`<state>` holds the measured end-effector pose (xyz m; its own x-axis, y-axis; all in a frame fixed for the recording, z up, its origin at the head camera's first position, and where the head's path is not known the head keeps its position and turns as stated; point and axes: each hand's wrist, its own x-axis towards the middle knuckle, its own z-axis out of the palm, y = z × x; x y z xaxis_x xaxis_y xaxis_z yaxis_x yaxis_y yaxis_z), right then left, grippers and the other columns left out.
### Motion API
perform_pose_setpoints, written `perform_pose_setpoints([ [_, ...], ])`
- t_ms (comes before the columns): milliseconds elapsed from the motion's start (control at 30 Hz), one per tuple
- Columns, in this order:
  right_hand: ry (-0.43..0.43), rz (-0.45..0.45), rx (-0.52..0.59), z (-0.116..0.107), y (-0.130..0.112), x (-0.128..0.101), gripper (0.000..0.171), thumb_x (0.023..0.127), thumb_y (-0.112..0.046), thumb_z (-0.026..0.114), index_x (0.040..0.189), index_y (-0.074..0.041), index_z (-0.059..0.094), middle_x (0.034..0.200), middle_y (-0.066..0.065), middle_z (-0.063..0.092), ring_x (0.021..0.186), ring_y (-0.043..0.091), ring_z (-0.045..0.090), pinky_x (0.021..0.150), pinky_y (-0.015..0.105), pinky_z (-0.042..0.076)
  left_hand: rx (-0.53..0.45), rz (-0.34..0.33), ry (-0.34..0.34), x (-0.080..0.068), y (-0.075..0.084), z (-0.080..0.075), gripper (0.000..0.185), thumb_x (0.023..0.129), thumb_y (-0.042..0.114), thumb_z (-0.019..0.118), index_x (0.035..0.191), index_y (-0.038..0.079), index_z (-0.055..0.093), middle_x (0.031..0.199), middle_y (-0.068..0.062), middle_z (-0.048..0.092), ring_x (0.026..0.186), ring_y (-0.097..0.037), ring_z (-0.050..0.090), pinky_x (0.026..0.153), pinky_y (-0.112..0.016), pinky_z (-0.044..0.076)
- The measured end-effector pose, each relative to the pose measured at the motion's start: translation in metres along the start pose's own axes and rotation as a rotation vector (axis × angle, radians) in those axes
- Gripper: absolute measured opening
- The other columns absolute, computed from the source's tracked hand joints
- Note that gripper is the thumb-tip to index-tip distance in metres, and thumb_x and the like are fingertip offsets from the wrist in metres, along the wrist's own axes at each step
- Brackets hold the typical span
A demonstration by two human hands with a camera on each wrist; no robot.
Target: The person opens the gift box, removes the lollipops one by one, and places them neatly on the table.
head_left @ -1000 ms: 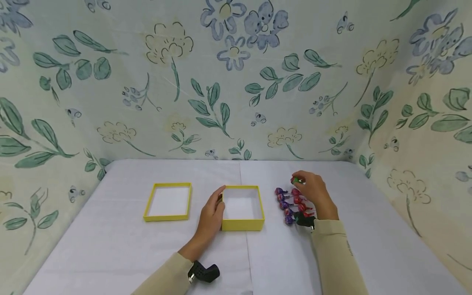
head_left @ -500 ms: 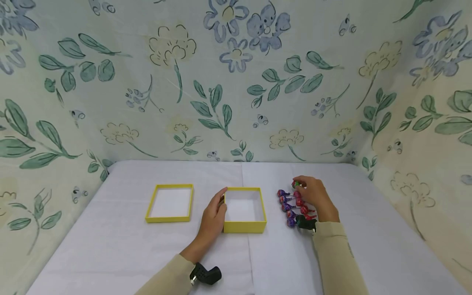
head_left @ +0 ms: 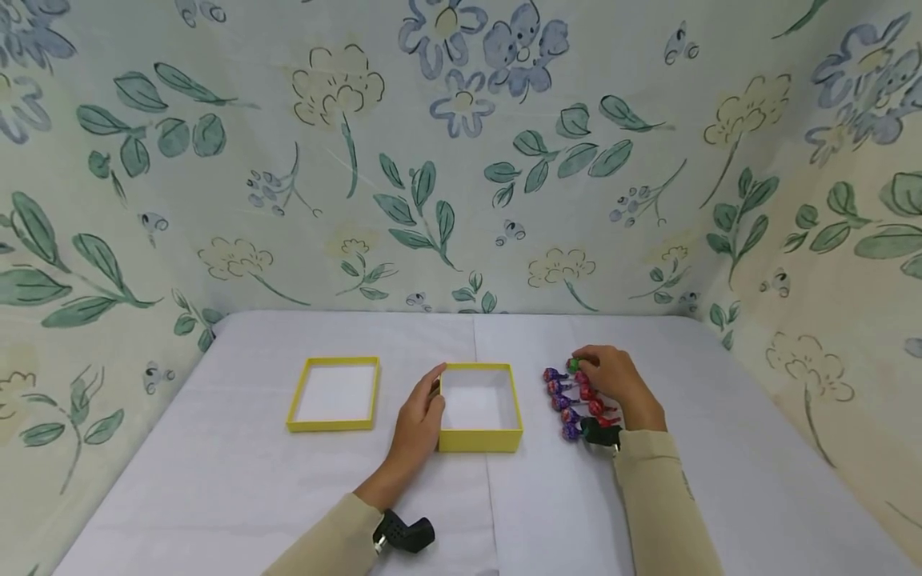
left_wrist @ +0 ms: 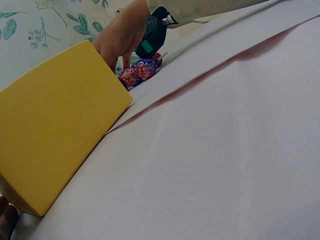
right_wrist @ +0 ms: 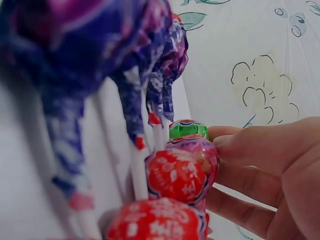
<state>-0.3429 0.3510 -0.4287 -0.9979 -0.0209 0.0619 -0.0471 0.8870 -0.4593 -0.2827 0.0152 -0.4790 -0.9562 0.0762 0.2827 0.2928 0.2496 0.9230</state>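
Note:
In the head view my left hand [head_left: 418, 416] rests along the left side of an open yellow box [head_left: 480, 441] with a white inside, touching its wall with fingers stretched towards the back corner. My right hand [head_left: 614, 380] pinches a green-wrapped lollipop [head_left: 573, 365] at the far end of the red lollipops [head_left: 595, 407]. Left of these lies a column of purple lollipops [head_left: 560, 403], sticks pointing right. The right wrist view shows the green lollipop [right_wrist: 187, 130] beyond the red ones, by my thumb and fingertip; its stick is hidden.
A yellow-rimmed lid [head_left: 331, 426] with a white inside lies left of the box. White cloth [head_left: 216, 480] covers the table, with a seam running under the box. Floral fabric [head_left: 461, 200] stands behind and at both sides. Each wrist wears a black camera [head_left: 408, 534].
My right hand has come down slightly with the green-wrapped lollipop, to the far end of the red ones. The left hand stays at the box. The head view has shifted a little.

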Motion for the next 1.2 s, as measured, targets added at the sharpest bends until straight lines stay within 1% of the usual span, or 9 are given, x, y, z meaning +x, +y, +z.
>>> perform_pose_setpoints([
  [333, 0.008, -0.037, 0.008, 0.001, 0.002, 0.001, 0.027, 0.096, -0.015, 0.054, 0.117, -0.003, 0.067, 0.115, 0.019, 0.065, 0.106, 0.037, 0.058, 0.093, 0.056, 0.045, 0.01, -0.011, 0.002, -0.001, -0.002, -0.001, 0.048, 0.099, 0.013, 0.039, 0.146, 0.026, 0.042, 0.148, 0.002, 0.042, 0.133, -0.019, 0.043, 0.11, -0.039, 0.036],
  [500, -0.001, -0.021, 0.03, 0.001, 0.001, -0.001, 0.029, 0.097, -0.017, 0.054, 0.119, -0.003, 0.066, 0.117, 0.02, 0.064, 0.107, 0.037, 0.057, 0.093, 0.056, 0.045, 0.005, -0.005, -0.019, -0.003, -0.005, -0.003, 0.05, 0.1, 0.014, 0.038, 0.147, 0.03, 0.039, 0.15, 0.003, 0.039, 0.136, -0.017, 0.038, 0.112, -0.041, 0.031],
  [667, 0.009, -0.023, 0.04, -0.002, 0.002, -0.003, 0.031, 0.097, -0.016, 0.052, 0.122, -0.002, 0.064, 0.119, 0.022, 0.063, 0.11, 0.039, 0.056, 0.094, 0.057, 0.044, 0.008, -0.009, -0.042, -0.003, -0.009, -0.002, 0.053, 0.1, 0.015, 0.04, 0.148, 0.035, 0.034, 0.151, 0.008, 0.036, 0.138, -0.011, 0.033, 0.114, -0.039, 0.029],
  [733, 0.016, -0.024, 0.042, -0.004, 0.003, -0.004, 0.031, 0.097, -0.017, 0.052, 0.123, -0.002, 0.063, 0.121, 0.022, 0.062, 0.112, 0.04, 0.055, 0.095, 0.058, 0.044, 0.009, -0.003, -0.05, -0.002, -0.009, -0.001, 0.054, 0.1, 0.015, 0.041, 0.149, 0.035, 0.032, 0.152, 0.009, 0.034, 0.139, -0.01, 0.032, 0.114, -0.038, 0.028],
  [833, 0.03, -0.031, 0.043, -0.006, 0.002, -0.007, 0.031, 0.097, -0.017, 0.052, 0.123, -0.002, 0.063, 0.12, 0.022, 0.062, 0.112, 0.04, 0.055, 0.094, 0.058, 0.044, 0.011, 0.012, -0.063, -0.003, -0.009, 0.001, 0.054, 0.1, 0.013, 0.041, 0.151, 0.028, 0.032, 0.153, 0.007, 0.033, 0.139, -0.011, 0.031, 0.114, -0.039, 0.028],
  [900, 0.039, -0.038, 0.042, -0.007, -0.001, -0.009, 0.032, 0.098, -0.017, 0.052, 0.124, -0.002, 0.062, 0.12, 0.022, 0.062, 0.111, 0.039, 0.055, 0.093, 0.058, 0.045, 0.012, 0.013, -0.067, -0.002, -0.009, 0.001, 0.054, 0.1, 0.013, 0.041, 0.152, 0.026, 0.031, 0.153, 0.007, 0.032, 0.139, -0.012, 0.031, 0.114, -0.039, 0.028],
  [1000, 0.06, -0.056, 0.045, -0.01, -0.012, -0.01, 0.032, 0.098, -0.018, 0.052, 0.124, -0.002, 0.062, 0.119, 0.021, 0.063, 0.108, 0.038, 0.056, 0.092, 0.056, 0.047, -0.005, 0.002, -0.061, 0.001, -0.007, -0.002, 0.054, 0.1, 0.015, 0.04, 0.152, 0.028, 0.03, 0.154, 0.008, 0.031, 0.139, -0.013, 0.032, 0.113, -0.039, 0.029],
  [1067, 0.076, -0.069, 0.05, -0.014, -0.022, -0.009, 0.031, 0.098, -0.018, 0.052, 0.124, -0.003, 0.062, 0.118, 0.02, 0.063, 0.108, 0.037, 0.056, 0.091, 0.055, 0.047, -0.019, -0.014, -0.041, 0.006, -0.004, -0.005, 0.053, 0.101, 0.018, 0.04, 0.151, 0.03, 0.03, 0.153, 0.009, 0.032, 0.138, -0.014, 0.034, 0.113, -0.039, 0.03],
  [1200, 0.116, -0.106, 0.063, -0.023, -0.044, -0.01, 0.03, 0.099, -0.018, 0.051, 0.124, -0.005, 0.062, 0.118, 0.018, 0.063, 0.11, 0.037, 0.056, 0.093, 0.055, 0.047, -0.041, -0.037, 0.0, 0.016, 0.004, -0.008, 0.05, 0.102, 0.022, 0.039, 0.151, 0.026, 0.031, 0.153, 0.007, 0.033, 0.138, -0.018, 0.035, 0.113, -0.041, 0.03],
])
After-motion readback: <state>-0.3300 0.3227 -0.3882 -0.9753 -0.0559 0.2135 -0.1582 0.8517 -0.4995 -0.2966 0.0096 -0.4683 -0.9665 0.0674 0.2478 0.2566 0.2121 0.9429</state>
